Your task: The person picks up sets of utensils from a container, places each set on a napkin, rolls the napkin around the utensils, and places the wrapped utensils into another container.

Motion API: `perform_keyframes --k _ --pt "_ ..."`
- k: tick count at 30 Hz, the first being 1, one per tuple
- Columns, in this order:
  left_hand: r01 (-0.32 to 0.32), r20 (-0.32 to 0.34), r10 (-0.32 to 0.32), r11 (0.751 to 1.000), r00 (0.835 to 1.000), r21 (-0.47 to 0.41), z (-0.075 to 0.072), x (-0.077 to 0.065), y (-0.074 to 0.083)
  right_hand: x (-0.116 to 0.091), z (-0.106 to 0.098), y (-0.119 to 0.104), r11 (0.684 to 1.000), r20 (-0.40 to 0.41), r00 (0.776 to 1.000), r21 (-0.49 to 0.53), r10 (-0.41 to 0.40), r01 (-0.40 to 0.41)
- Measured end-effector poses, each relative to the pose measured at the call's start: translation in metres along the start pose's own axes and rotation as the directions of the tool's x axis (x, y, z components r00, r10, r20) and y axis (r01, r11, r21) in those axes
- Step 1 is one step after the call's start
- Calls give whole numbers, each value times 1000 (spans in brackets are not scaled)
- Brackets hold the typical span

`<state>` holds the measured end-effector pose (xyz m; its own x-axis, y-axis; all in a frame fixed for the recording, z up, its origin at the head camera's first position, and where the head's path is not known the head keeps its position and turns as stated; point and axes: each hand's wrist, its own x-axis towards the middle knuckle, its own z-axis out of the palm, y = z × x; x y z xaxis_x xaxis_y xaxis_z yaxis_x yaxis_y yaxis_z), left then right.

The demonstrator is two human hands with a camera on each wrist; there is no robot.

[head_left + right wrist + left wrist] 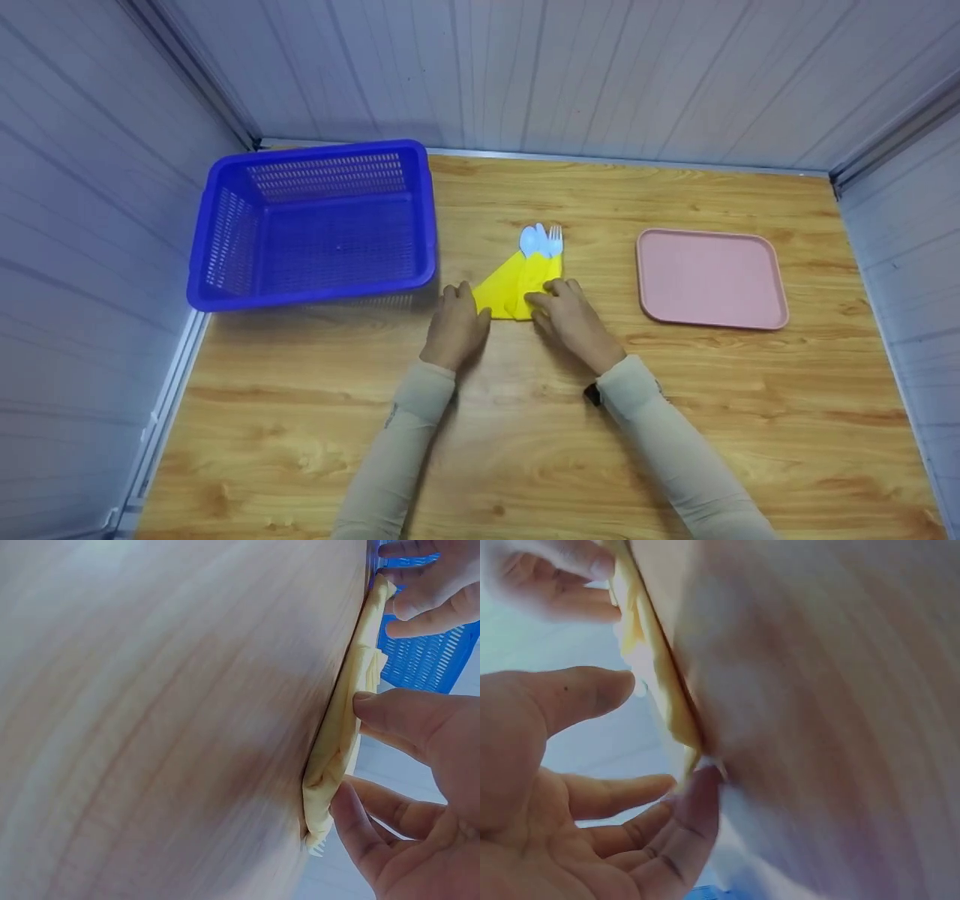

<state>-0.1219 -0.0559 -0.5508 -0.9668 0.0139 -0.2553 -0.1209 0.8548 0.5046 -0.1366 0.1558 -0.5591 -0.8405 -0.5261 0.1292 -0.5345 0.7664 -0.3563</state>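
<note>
A yellow cloth napkin, partly folded, lies on the wooden table. Out of its far end stick the heads of a pale spoon, a fork and, between them, what looks like a knife. My left hand is at the napkin's left corner; in the left wrist view its fingertips touch that corner while the thumb stays apart. On the folded right part rests my right hand. Its thumb and fingertips touch the cloth in the right wrist view. The cutlery's handles are hidden.
To the left stands a blue plastic basket with slotted walls. A pink tray lies flat on the right. Pale panel walls border the table at the back and both sides.
</note>
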Motion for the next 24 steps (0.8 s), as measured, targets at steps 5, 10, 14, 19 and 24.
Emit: perform_keyframes --k 5,10,14,19,24 --pt "6 -17 -8 996 1000 -87 1 3 -4 0 0 0 1000 2 1000 20 2 -2" --pt "-56 -67 49 992 997 -116 2 2 -6 0 0 1 1000 -3 1000 15 3 -3" --pt "-70 -87 52 972 995 -226 1 3 -4 0 -1 1 1000 8 1000 11 12 -12" --pt "-24 -62 -5 890 998 -455 6 2 -1 0 -3 1 1000 24 1000 25 18 -18" --pt "-44 -73 7 858 997 -512 11 0 3 1 -3 3 999 32 999 46 17 -19"
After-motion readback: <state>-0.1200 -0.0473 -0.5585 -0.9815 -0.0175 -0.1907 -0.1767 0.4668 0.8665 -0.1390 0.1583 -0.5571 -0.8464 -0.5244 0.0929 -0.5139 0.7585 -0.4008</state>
